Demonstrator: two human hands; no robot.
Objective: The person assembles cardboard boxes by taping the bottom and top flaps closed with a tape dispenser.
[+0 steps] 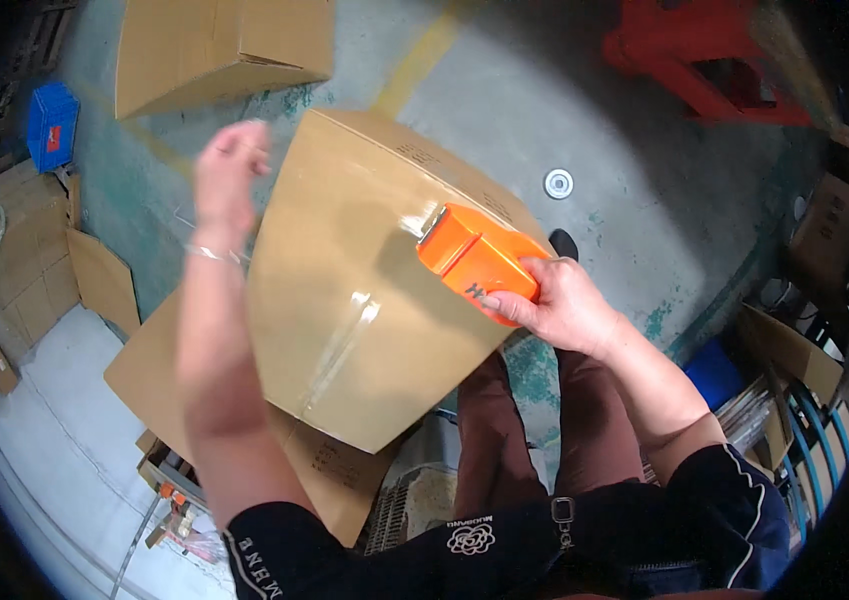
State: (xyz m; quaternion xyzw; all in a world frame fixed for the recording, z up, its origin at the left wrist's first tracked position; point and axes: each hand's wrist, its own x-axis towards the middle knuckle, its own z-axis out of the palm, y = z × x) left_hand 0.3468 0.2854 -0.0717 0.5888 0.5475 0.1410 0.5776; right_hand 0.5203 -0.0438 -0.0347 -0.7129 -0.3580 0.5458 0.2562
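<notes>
A large cardboard box [344, 230] stands in front of me, a strip of clear tape [339, 350] shining along its top face. My right hand [569, 305] grips an orange tape dispenser [484, 262] over the right part of the box, its metal-edged end pointing up and left. Whether the dispenser touches the cardboard, I cannot tell. Beyond the box's left edge, my left hand [231, 165] is raised, with a thin bracelet at the wrist. Its fingers look curled but are smeared by motion, and nothing shows clearly in them.
Another cardboard box [214, 55] stands at the far left. A blue crate [52, 125] sits left of it, above flattened cardboard [34, 240]. Far right is a red stand [684, 60]. A round metal disc [558, 183] lies on the floor; a grey plastic crate [414, 490] is by my legs.
</notes>
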